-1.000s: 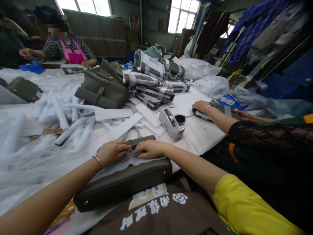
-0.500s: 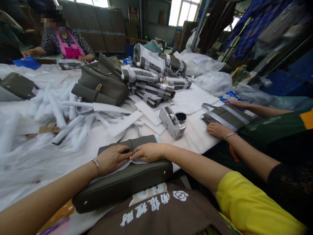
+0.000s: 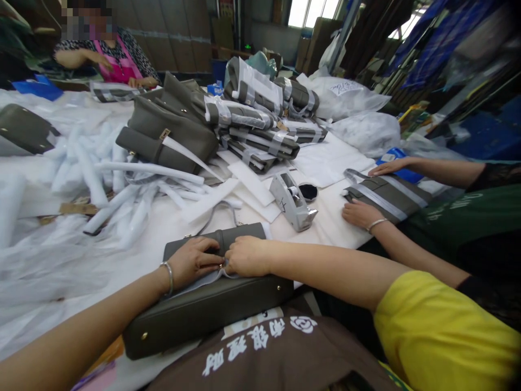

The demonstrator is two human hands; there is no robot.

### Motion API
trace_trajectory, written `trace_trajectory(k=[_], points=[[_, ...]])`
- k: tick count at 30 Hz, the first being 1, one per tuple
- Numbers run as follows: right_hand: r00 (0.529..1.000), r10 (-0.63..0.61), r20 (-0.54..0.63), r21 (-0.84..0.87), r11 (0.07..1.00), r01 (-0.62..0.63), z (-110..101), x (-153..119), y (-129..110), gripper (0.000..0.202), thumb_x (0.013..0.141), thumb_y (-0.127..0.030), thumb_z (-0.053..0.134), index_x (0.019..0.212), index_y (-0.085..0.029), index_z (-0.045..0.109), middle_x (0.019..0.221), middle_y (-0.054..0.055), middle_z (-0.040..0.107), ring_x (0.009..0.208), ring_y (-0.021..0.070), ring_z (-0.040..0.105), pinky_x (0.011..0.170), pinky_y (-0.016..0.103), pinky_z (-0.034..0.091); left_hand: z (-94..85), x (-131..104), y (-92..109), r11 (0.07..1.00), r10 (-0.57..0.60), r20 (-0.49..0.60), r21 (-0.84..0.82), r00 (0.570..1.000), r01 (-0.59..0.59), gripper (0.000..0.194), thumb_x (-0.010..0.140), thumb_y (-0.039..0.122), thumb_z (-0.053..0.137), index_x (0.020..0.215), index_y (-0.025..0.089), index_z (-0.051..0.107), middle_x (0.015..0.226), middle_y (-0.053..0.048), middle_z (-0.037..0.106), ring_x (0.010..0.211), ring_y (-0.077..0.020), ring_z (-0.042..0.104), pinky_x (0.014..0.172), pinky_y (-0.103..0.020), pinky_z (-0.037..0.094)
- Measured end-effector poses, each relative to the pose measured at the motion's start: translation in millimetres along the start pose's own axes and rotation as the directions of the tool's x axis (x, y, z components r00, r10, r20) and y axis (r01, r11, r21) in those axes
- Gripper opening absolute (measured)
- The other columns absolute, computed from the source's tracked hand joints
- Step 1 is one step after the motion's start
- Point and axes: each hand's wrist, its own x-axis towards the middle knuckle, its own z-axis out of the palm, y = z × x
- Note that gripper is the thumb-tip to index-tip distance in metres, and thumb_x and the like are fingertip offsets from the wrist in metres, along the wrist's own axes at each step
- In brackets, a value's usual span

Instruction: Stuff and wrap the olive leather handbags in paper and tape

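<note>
A dark olive handbag [image 3: 211,309] lies at the table's near edge, its studded base facing me. My left hand [image 3: 193,262] rests over its front with fingers bent, the tips closed at the small metal clasp. From the other side my right hand [image 3: 246,256] meets it, fingers curled in at the same clasp. Between them a thin white wrapping sheet [image 3: 203,281] shows along the bag; the fingertips partly hide what they grip. A thin grey strap [image 3: 211,214] loops out beyond the bag.
A tape dispenser [image 3: 292,202] stands beyond my right hand, near white foam strips [image 3: 254,198]. Behind are stacked wrapped bags [image 3: 260,127], an unwrapped handbag [image 3: 163,146] and white foam rolls [image 3: 87,168]. At right, a co-worker's hands touch a taped bag [image 3: 386,195]; another person sits across.
My right hand's fingers have curled in more and its tips have drawn slightly right of the clasp. The left hand stays on the bag. The view has shifted slightly.
</note>
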Motion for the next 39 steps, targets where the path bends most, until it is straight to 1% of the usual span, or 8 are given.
trace_trajectory(k=[3,9,15,23,27,31,35,39], points=[[1.000,0.023,0.001,0.028,0.999,-0.023,0.7,-0.5,0.2,0.027,0.090,-0.023,0.043,0.106,-0.027,0.064,0.099,0.005,0.066,0.087,0.0221,0.061,0.066,0.034,0.041,-3.8,8.3,-1.2,0.995,0.077,0.029,-0.066,0.997,-0.075,0.022,0.088,0.036,0.049,0.096,0.030,0.069,0.099,-0.005,0.059,0.086,-0.0159,0.054,0.078,-0.029,0.041],[1.000,0.007,-0.022,0.115,0.993,-0.005,13.8,-3.8,12.1,0.035,0.089,-0.023,0.040,0.117,-0.034,0.059,0.105,0.006,0.062,0.087,0.0230,0.060,0.065,0.033,0.040,-13.4,21.7,0.4,0.972,0.209,0.181,-0.147,0.961,-0.183,0.023,0.091,0.025,0.042,0.092,0.023,0.065,0.092,-0.005,0.062,0.081,-0.0129,0.057,0.074,-0.024,0.042],[0.992,-0.035,-0.121,0.198,0.978,0.059,32.5,-7.1,28.5,0.042,0.086,-0.021,0.042,0.123,-0.036,0.056,0.124,0.006,0.053,0.098,0.0243,0.055,0.082,0.035,0.039,-13.1,21.5,2.7,0.972,0.209,0.243,-0.155,0.947,-0.175,0.022,0.092,0.021,0.038,0.094,0.020,0.060,0.097,-0.005,0.060,0.086,-0.0140,0.055,0.077,-0.024,0.042],[0.998,-0.046,-0.033,0.452,0.890,0.055,26.8,-4.4,36.3,0.046,0.081,-0.009,0.041,0.116,-0.029,0.063,0.124,0.003,0.057,0.103,0.0205,0.057,0.090,0.030,0.039,-1.9,20.8,10.5,0.992,0.125,0.225,-0.040,0.966,-0.119,0.023,0.093,0.023,0.035,0.092,0.019,0.057,0.086,-0.005,0.057,0.078,-0.0157,0.051,0.074,-0.029,0.038],[0.983,0.119,-0.138,0.627,0.779,-0.006,32.8,-23.1,36.8,0.043,0.083,-0.007,0.038,0.115,-0.019,0.064,0.118,0.005,0.061,0.105,0.0144,0.056,0.093,0.021,0.038,-5.5,23.7,9.3,0.984,0.168,0.272,0.011,0.948,-0.177,0.017,0.090,0.018,0.039,0.089,0.020,0.056,0.082,-0.004,0.056,0.076,-0.0167,0.050,0.070,-0.030,0.036],[0.970,0.200,-0.141,0.597,0.799,-0.077,37.5,-39.2,32.6,0.047,0.081,-0.004,0.039,0.121,-0.019,0.060,0.121,0.006,0.059,0.107,0.0150,0.056,0.093,0.023,0.039,-10.7,26.7,5.7,0.966,0.237,0.325,0.024,0.916,-0.259,0.021,0.091,0.018,0.036,0.090,0.020,0.056,0.082,-0.005,0.058,0.076,-0.0173,0.050,0.070,-0.031,0.036],[0.960,0.260,-0.100,0.478,0.859,-0.183,32.5,-27.3,27.6,0.041,0.085,-0.017,0.043,0.123,-0.025,0.057,0.122,0.007,0.058,0.100,0.0198,0.059,0.085,0.029,0.043,-9.0,24.0,5.0,0.988,0.152,0.275,-0.065,0.949,-0.139,0.028,0.095,0.028,0.031,0.091,0.019,0.057,0.083,-0.004,0.059,0.078,-0.0156,0.052,0.073,-0.029,0.038],[0.937,0.340,-0.081,0.458,0.848,-0.267,26.0,-1.3,28.6,0.049,0.077,-0.049,0.057,0.117,-0.022,0.059,0.110,0.009,0.062,0.095,0.0243,0.060,0.074,0.031,0.046,-5.4,19.4,6.7,0.983,0.060,0.247,-0.182,0.967,-0.014,0.026,0.093,0.033,0.035,0.091,0.019,0.057,0.089,-0.004,0.060,0.082,-0.0150,0.054,0.076,-0.027,0.040]])
